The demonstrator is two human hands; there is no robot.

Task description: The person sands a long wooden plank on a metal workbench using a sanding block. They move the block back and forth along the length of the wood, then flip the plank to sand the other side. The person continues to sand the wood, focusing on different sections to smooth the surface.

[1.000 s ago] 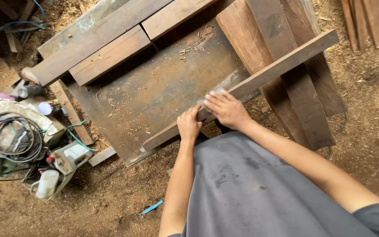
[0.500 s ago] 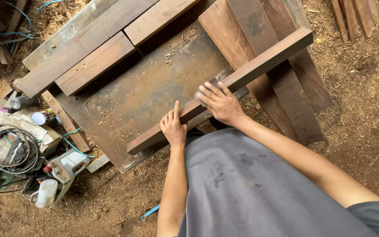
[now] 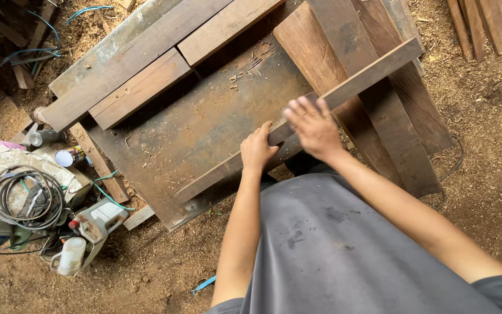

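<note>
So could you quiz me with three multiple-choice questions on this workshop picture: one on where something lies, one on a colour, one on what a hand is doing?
1. Where does the coiled cable lie?
A. on the metal table
B. on the ground at the picture's left
C. over the person's shoulder

2. What colour is the person's shirt?
A. grey
B. red
C. white

3. How does the left hand meet the long plank?
A. it hangs clear of it
B. its grip closes on the plank's near edge
C. it holds a hammer

Answers: 1 B, the coil sits among clutter on the sawdust. 2 A, the cloth is plain grey. 3 B, the fingers curl over the edge, while the right hand lies flat on top.
</note>
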